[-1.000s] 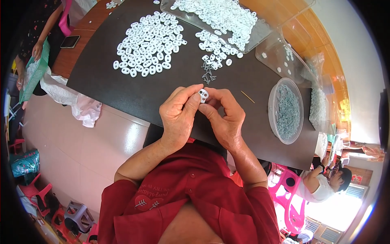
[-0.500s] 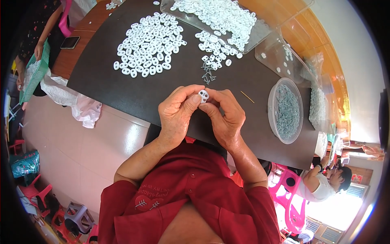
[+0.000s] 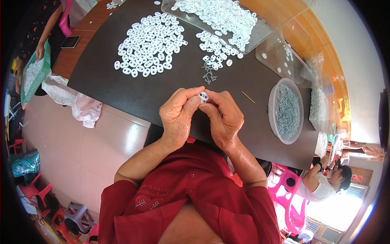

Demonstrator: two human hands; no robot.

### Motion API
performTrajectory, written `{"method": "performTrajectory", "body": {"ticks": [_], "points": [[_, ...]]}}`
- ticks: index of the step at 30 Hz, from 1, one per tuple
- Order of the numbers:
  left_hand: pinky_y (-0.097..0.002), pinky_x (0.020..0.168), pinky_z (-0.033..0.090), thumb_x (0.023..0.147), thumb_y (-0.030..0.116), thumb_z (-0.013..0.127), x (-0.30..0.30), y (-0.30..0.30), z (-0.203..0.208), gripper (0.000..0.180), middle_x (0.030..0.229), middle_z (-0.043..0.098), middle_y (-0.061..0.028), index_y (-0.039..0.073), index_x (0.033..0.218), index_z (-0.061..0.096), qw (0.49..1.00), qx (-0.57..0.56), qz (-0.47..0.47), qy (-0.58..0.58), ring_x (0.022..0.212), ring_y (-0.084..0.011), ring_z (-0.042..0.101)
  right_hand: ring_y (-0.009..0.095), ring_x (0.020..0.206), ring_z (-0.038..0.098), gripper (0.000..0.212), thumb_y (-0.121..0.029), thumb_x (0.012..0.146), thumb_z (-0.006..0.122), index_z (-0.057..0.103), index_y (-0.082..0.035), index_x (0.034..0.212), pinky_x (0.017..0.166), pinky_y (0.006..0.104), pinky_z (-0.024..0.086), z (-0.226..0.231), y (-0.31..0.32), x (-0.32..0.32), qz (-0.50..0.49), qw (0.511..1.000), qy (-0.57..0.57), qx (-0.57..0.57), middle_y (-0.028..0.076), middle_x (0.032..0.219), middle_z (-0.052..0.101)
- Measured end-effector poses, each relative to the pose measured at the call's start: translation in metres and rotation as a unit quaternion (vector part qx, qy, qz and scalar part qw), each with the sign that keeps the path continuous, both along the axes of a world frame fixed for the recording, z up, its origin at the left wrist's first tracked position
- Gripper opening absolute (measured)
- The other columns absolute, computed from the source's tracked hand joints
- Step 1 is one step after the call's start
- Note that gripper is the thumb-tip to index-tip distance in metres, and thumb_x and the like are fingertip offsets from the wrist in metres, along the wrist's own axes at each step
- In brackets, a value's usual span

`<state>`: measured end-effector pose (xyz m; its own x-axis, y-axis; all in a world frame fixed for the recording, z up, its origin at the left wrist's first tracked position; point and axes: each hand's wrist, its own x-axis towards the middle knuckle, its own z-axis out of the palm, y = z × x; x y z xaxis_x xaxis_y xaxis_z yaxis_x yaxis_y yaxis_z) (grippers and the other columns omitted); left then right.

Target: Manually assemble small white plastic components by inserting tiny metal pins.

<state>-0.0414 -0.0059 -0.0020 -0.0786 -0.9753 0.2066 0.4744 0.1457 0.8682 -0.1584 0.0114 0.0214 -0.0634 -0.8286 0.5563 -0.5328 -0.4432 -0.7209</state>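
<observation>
Between the fingertips of both hands is a small white oval plastic piece with dark holes. My left hand pinches it from the left, thumb on its face. My right hand grips it from the right with thumb and index finger. Both are held above the near edge of the dark table. Just beyond my fingers lies a little heap of grey plastic pins. Behind that heap is a loose group of white oval pieces. A larger spread of similar pieces covers the table at the far left.
A clear tray heaped with white pieces stands at the back. To the right are a round tub of grey pins and a thin wooden stick. A person's hand holds a green basket at far left.
The white piece has turned and tilted slightly between my fingertips, and less of it shows. At far left the other person's green basket has shifted a little.
</observation>
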Motion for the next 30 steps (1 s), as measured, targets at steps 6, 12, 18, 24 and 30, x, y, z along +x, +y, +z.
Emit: {"method": "performTrajectory", "body": {"ticks": [6, 12, 18, 24, 30], "points": [[-0.0186, 0.072, 0.043, 0.092, 0.008, 0.056, 0.0032, -0.0026, 0.0000, 0.020, 0.087, 0.058, -0.0010, -0.003, 0.107, 0.063, 0.999, -0.006, -0.017, -0.028, 0.078, -0.0056, 0.052, 0.013, 0.064, 0.052, 0.025, 0.004, 0.075, 0.068, 0.064, 0.003, 0.100, 0.058, 0.0239, 0.043, -0.0030, -0.0002, 0.0004, -0.010, 1.000, 0.016, -0.008, 0.006, 0.077, 0.059], [-0.0188, 0.073, 0.044, 0.092, 0.007, 0.056, 0.0045, -0.0021, 0.0030, 0.019, 0.091, 0.061, -0.0020, -0.003, 0.107, 0.063, 1.000, 0.010, -0.022, -0.001, 0.081, -0.0060, 0.054, 0.013, 0.065, 0.052, 0.026, 0.005, 0.075, 0.068, 0.064, 0.003, 0.101, 0.058, 0.0235, 0.043, -0.0001, 0.0003, 0.0009, 0.000, 1.000, 0.019, -0.013, 0.006, 0.076, 0.058], [-0.0193, 0.075, 0.044, 0.092, 0.006, 0.055, 0.0031, 0.0012, -0.0006, 0.020, 0.094, 0.060, -0.0029, -0.004, 0.108, 0.062, 1.000, 0.010, -0.013, 0.016, 0.083, -0.0065, 0.054, 0.013, 0.065, 0.051, 0.025, 0.004, 0.077, 0.067, 0.064, 0.003, 0.101, 0.058, 0.0235, 0.043, -0.0002, 0.0001, 0.0022, 0.002, 1.000, 0.012, -0.018, 0.006, 0.075, 0.058], [-0.0194, 0.075, 0.044, 0.093, 0.006, 0.055, 0.0038, 0.0022, -0.0018, 0.020, 0.096, 0.060, -0.0035, -0.004, 0.109, 0.062, 1.000, 0.006, -0.002, 0.017, 0.084, -0.0068, 0.054, 0.013, 0.064, 0.051, 0.024, 0.003, 0.077, 0.067, 0.064, 0.003, 0.101, 0.057, 0.0236, 0.043, -0.0012, -0.0021, 0.0046, 0.003, 1.000, 0.018, -0.025, 0.006, 0.075, 0.058], [-0.0191, 0.074, 0.044, 0.094, 0.008, 0.053, 0.0019, 0.0017, -0.0052, 0.020, 0.095, 0.059, -0.0031, -0.004, 0.108, 0.061, 1.000, -0.025, 0.016, -0.005, 0.083, -0.0064, 0.053, 0.016, 0.062, 0.051, 0.024, 0.002, 0.076, 0.068, 0.064, 0.003, 0.100, 0.055, 0.0254, 0.042, -0.0041, -0.0045, 0.0043, -0.004, 0.997, 0.043, -0.059, 0.007, 0.073, 0.058]]}}
